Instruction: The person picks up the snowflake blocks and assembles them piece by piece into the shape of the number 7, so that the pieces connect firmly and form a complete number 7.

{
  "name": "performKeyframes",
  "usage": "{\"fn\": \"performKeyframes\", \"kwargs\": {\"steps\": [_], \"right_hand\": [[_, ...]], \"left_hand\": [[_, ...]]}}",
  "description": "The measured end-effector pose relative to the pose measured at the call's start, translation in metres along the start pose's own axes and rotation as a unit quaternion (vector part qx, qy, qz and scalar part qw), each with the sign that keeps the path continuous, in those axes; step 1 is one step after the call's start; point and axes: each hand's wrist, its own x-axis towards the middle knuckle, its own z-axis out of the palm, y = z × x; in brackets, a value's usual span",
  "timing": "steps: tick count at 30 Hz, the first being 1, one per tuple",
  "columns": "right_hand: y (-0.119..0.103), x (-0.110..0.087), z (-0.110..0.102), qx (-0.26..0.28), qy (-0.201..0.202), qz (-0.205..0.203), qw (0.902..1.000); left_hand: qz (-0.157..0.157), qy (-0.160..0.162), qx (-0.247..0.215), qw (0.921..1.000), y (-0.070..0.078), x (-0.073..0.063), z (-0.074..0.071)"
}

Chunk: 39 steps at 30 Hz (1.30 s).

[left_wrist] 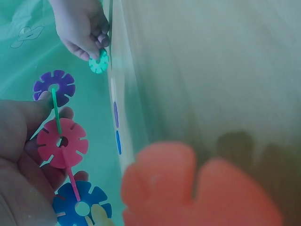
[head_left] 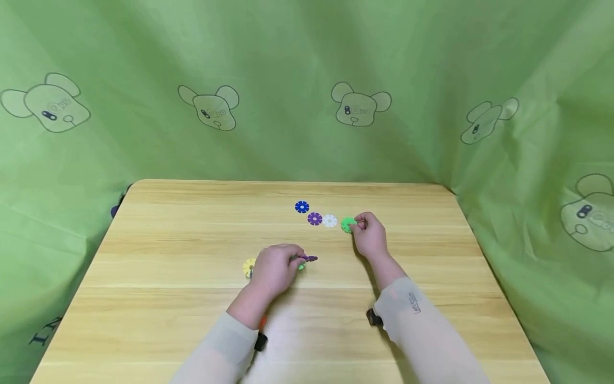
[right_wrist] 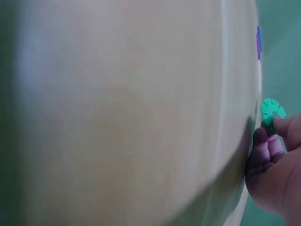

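My left hand [head_left: 274,269] holds a chain of interlocked plastic snowflake discs, its thumb at the purple disc [left_wrist: 66,84] on the far end. Down the chain come an edge-on green disc [left_wrist: 57,113], a pink disc [left_wrist: 48,147] and a blue disc [left_wrist: 63,207]. A yellow disc [head_left: 248,265] shows beside that hand in the head view. Large and blurred, an orange disc [left_wrist: 160,183] fills the front of the left wrist view. Between thumb and fingers, my right hand [head_left: 371,237] pinches a loose green disc [right_wrist: 270,107] at the table's far part.
On the wooden table [head_left: 168,320], a dark blue disc [head_left: 298,206], a second purple disc [head_left: 310,219] and a white disc [head_left: 325,221] lie in a slanting row, left of the right hand. Green cloth [head_left: 288,149] hangs behind and at both sides.
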Motion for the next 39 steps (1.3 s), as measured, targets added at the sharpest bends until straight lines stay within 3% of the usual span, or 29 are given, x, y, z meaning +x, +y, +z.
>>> {"fn": "performKeyframes", "kwargs": {"steps": [7, 16, 25, 39], "right_hand": [[-0.008, -0.027, -0.010, 0.081, -0.003, -0.012, 0.9967], [-0.031, -0.064, -0.015, 0.200, -0.043, -0.022, 0.9787], [-0.045, -0.087, -0.008, 0.220, -0.084, -0.005, 0.9719], [-0.044, -0.095, 0.002, 0.242, -0.129, 0.004, 0.9617]], "left_hand": [[0.001, 0.002, 0.001, 1.0000, 0.000, 0.001, 0.000], [0.000, 0.007, -0.002, 1.0000, 0.002, 0.002, -0.003], [-0.002, 0.010, 0.002, 0.9999, 0.002, 0.002, -0.003], [0.001, 0.007, 0.001, 1.0000, 0.006, 0.001, -0.002]]}}
